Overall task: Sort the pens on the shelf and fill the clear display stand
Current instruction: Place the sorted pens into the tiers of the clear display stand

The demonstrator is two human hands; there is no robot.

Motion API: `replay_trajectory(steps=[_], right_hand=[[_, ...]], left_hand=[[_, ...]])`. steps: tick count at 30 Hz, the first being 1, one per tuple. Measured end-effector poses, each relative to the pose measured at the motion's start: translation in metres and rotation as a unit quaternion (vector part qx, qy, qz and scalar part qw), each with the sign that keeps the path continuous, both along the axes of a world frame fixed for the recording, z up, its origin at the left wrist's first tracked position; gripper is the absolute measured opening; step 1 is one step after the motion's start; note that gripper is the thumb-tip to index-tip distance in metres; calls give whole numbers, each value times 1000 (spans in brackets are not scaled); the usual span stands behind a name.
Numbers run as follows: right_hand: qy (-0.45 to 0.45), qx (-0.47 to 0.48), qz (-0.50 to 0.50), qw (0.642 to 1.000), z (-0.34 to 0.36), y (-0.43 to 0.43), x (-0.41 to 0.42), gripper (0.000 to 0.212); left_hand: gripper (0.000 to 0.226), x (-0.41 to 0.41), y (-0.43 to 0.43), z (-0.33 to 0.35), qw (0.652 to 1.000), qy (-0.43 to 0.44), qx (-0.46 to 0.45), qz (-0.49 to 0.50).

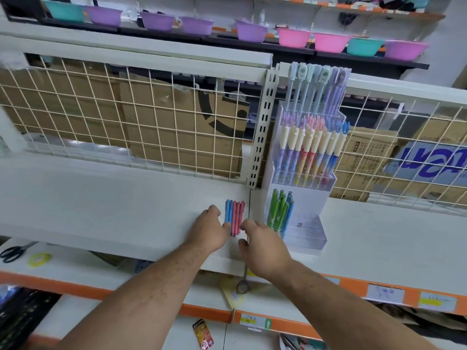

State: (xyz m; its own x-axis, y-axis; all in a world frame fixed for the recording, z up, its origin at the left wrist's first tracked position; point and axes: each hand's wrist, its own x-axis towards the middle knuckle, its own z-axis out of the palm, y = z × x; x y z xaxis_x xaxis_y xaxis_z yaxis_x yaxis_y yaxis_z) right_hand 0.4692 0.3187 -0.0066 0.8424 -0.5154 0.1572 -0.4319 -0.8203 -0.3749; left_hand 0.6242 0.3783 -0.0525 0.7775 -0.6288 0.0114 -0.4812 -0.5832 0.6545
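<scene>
A small row of pens, two blue and three pink, lies side by side on the white shelf. My left hand rests on the shelf at their left, fingertips touching the blue ones. My right hand hovers at their right with fingers loosely curled and nothing in them. The clear display stand stands just right of the hands. Its lowest tier holds green and blue pens on the left side. Its upper tiers carry several pastel pens.
A white wire grid backs the shelf, with cardboard boxes behind it. Scissors and a yellow tape roll lie on the lower shelf at left. Coloured plastic bowls line the top shelf.
</scene>
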Motion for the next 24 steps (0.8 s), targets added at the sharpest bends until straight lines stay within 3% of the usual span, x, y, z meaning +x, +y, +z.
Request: replay_trajectory(steps=[7, 12, 24], right_hand=[[50, 4, -29, 998, -9, 0, 22, 25], [42, 7, -39, 998, -6, -4, 25, 14], [39, 43, -61, 996, -6, 4, 29, 14]], left_hand=[[42, 10, -18, 13, 995, -29, 97, -17], [24, 21, -24, 23, 987, -43, 153, -19], [28, 28, -12, 30, 965, -67, 250, -42]])
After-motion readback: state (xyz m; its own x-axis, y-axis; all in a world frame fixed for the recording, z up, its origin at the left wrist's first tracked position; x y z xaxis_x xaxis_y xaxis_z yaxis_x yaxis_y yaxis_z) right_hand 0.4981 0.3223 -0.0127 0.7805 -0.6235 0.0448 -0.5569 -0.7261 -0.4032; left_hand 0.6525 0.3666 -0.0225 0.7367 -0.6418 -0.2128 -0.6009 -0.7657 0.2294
